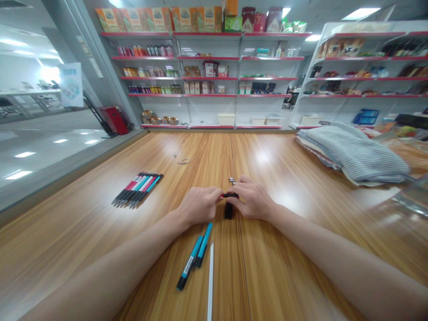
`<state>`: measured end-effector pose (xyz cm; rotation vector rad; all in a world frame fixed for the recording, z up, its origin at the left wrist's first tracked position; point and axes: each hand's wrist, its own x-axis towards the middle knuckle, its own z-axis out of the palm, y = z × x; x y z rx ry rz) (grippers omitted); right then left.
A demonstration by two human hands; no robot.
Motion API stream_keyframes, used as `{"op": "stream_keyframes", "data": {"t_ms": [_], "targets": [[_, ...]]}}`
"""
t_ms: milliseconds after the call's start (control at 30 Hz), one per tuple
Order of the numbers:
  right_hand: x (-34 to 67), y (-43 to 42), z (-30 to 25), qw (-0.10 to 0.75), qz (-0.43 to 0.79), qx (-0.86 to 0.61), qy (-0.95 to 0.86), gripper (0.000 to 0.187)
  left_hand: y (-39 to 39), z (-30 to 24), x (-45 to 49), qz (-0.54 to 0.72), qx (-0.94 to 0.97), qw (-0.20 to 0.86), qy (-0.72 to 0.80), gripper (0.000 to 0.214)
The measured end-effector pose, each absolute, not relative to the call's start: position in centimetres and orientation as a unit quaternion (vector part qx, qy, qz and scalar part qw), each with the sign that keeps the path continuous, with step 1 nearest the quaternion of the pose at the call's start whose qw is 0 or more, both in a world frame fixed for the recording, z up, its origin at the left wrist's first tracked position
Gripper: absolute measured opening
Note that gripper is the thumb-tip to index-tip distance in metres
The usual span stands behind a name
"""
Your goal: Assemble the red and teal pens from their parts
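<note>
My left hand (201,204) and my right hand (251,199) meet over the middle of the wooden table, both closed on a red and black pen piece (230,195) held level between the fingertips. Its red end goes into my left fingers and its black end into my right. Just below lie black pen grips (228,211). Small silver pen tips (232,180) rest beyond the hands. Closer to me are blue pen barrels (191,262) with black ends, beside thin white refills (210,281). A row of pens (137,189) in red, blue, white and black lies at left.
A small ring-shaped item (183,161) and a tiny metal piece (174,155) lie farther back. Folded striped cloths (354,154) are stacked at right, near a clear container (414,196). Stocked shelves (207,58) stand behind the table.
</note>
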<state>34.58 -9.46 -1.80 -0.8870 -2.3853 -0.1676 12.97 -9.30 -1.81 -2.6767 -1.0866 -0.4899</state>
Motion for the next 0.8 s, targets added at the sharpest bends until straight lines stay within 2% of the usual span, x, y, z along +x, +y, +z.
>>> {"op": "stream_keyframes", "data": {"t_ms": [100,233,333,533,800], "targets": [[34.44,-9.5,-1.66,0.303,-0.079,-0.316,-0.895,0.02,-9.28,-1.82,12.97,-0.162,-0.907,0.104,-0.374,0.019],[34.29,-9.31,-2.19,0.288,-0.114,-0.359,-0.88,0.035,-9.34,-1.93,13.13,-0.164,-0.914,0.096,-0.36,0.021],[34.24,-9.21,-2.36,0.268,-0.118,-0.377,-0.879,0.04,-9.31,-2.05,13.2,-0.168,-0.916,0.096,-0.353,0.022],[34.25,-9.26,-1.71,0.276,-0.081,-0.325,-0.901,0.025,-9.15,-2.01,12.95,-0.167,-0.91,0.106,-0.365,0.018],[34.14,-9.5,-1.85,0.25,-0.08,-0.365,-0.893,0.033,-9.28,-1.92,13.16,-0.163,-0.919,0.094,-0.348,0.018]]}}
